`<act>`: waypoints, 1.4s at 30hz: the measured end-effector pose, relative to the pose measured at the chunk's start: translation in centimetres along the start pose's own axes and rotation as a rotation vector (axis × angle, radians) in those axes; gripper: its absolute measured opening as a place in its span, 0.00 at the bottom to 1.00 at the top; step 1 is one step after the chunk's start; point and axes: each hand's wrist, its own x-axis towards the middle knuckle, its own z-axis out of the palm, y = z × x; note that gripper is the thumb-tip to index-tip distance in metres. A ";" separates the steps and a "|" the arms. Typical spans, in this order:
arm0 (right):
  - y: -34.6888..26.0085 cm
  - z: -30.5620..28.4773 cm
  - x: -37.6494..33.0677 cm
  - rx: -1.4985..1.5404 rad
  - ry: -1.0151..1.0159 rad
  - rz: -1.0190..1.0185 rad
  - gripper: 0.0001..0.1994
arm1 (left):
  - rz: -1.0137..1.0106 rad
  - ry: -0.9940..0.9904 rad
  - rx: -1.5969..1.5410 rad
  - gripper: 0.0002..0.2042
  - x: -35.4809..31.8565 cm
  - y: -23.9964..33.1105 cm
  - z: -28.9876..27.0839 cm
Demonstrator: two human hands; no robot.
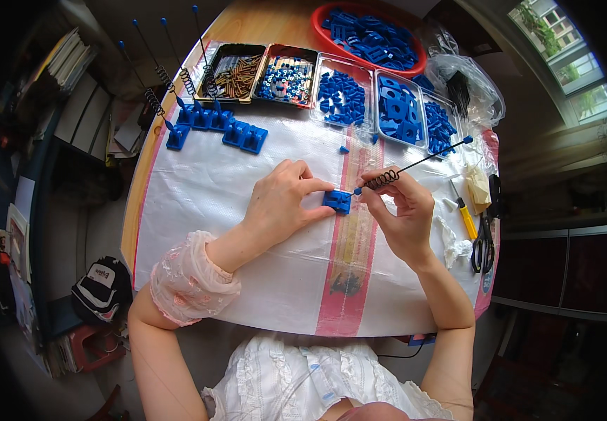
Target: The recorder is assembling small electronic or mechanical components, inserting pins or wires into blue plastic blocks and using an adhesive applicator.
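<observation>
Between the thumb and fingers of my left hand (286, 196) is a small blue plastic base (337, 202), held at the middle of the table. My right hand (405, 214) pinches a thin black rod with a spring coil (382, 179). A blue tip (468, 139) caps the rod's far end, pointing up and to the right. Its near end, with a small blue piece (358, 191), is close beside the base; whether they touch I cannot tell. Finished-looking blue bases with spring rods (184, 116) stand at the back left, near more blue bases (244, 136).
Along the back are a tray of screws (237, 76), a tray of small nuts (286, 77), clear boxes of blue parts (343, 95) and a red basin (420, 64). On the right lie a yellow-handled screwdriver (467, 219), black scissors (484, 249) and crumpled tissue (456, 245).
</observation>
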 end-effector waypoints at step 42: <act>0.3 0.3 0.1 0.010 0.013 0.010 0.09 | 0.024 0.032 -0.001 0.16 0.0 -0.1 0.1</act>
